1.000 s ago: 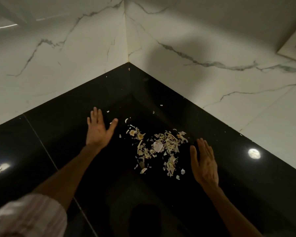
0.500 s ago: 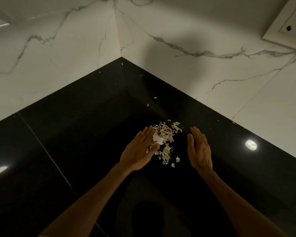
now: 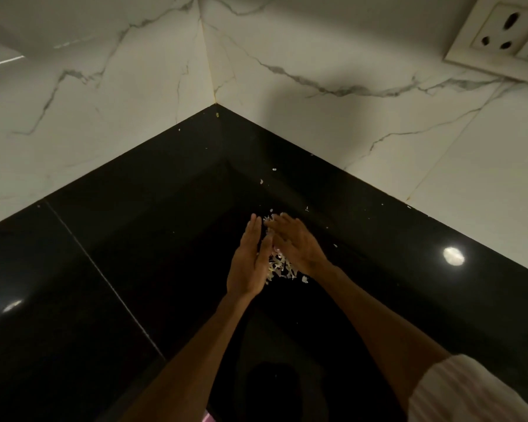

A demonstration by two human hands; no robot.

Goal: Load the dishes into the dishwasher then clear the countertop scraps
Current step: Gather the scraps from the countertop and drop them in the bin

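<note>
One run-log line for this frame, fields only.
step: gather scraps | left hand: flat against scraps | right hand: flat, opposite side | strays: flecks on countertop | lifted: cannot tell

Your left hand (image 3: 250, 263) and right hand (image 3: 296, 243) crowd the scraps (image 3: 279, 266) between them. Open black countertop (image 3: 110, 269) lies to your left and toward you; the marble walls (image 3: 333, 123) close the corner beyond.
</note>
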